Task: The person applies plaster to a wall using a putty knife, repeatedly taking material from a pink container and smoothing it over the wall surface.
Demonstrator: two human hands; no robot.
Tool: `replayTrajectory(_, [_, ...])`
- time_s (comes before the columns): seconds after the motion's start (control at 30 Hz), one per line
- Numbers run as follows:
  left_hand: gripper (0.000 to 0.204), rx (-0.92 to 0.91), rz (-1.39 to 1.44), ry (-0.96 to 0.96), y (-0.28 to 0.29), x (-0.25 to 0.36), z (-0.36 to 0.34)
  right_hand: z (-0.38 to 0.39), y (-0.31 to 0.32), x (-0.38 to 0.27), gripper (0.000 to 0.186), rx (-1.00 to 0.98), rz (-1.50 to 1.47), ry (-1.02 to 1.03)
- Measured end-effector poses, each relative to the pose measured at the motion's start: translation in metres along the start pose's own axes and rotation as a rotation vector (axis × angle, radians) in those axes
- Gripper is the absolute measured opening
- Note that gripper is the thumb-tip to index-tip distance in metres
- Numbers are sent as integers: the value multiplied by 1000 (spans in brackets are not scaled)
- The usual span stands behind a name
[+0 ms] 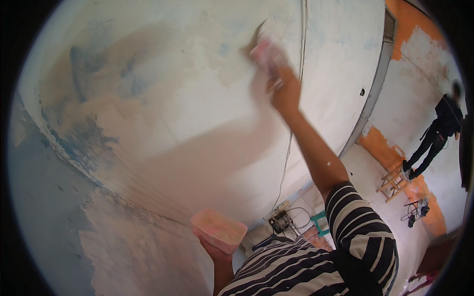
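Observation:
My right hand (pixel 285 90) is raised high against the pale, patchy wall (pixel 207 98), gripping a blurred scraper (pixel 266 49) with pink smears on it; its upper end is at the wall surface and casts a shadow there. My left hand (pixel 212 249) is low at the middle, wrapped under and around a rectangular pink tub (pixel 219 224) with pinkish material inside. A thin cable (pixel 287 158) hangs down the wall beside my right forearm.
A person (pixel 442 123) in dark clothes stands on a wooden stool (pixel 392 182) at the right, by an orange-and-white wall. Below are equipment with hoses (pixel 281 221), a green stool (pixel 321 222) and a dark object (pixel 414 209) on the tiled floor (pixel 355 167). A blue-grey wall (pixel 49 212) meets mine at left.

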State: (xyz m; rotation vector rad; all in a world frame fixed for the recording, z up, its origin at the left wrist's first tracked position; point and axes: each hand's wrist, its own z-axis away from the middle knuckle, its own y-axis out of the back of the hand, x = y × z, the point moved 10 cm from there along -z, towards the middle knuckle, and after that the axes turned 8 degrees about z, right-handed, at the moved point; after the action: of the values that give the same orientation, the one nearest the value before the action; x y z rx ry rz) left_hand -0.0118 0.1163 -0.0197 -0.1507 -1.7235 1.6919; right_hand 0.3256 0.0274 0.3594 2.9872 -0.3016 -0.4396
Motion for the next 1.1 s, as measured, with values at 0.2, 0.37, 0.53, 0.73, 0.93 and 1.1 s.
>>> replayTrajectory(0.2, [64, -12, 95, 6, -29, 12, -2, 204, -66, -116, 57, -872, -254, 636])
replayTrajectory(0.37, [62, -88, 71, -22, -20, 18, -3, 94, -26, -36, 53, -422, -355, 269])
replayTrajectory(0.53, [64, 19, 37, -35, 4, 16, 7, -40, 36, 37, 51, 176, -421, -159])
replayTrajectory(0.73, [66, 12, 66, 0, 25, 12, -4, 117, -61, -66, 64, -324, -84, 328])
replayTrajectory(0.93, [65, 70, 80, -25, 17, 14, -2, 217, -61, -104, 63, -875, -346, 162])
replayTrajectory(1.1, [66, 73, 67, -48, 23, 16, 0, 77, 13, 25, 41, 99, -387, -222])
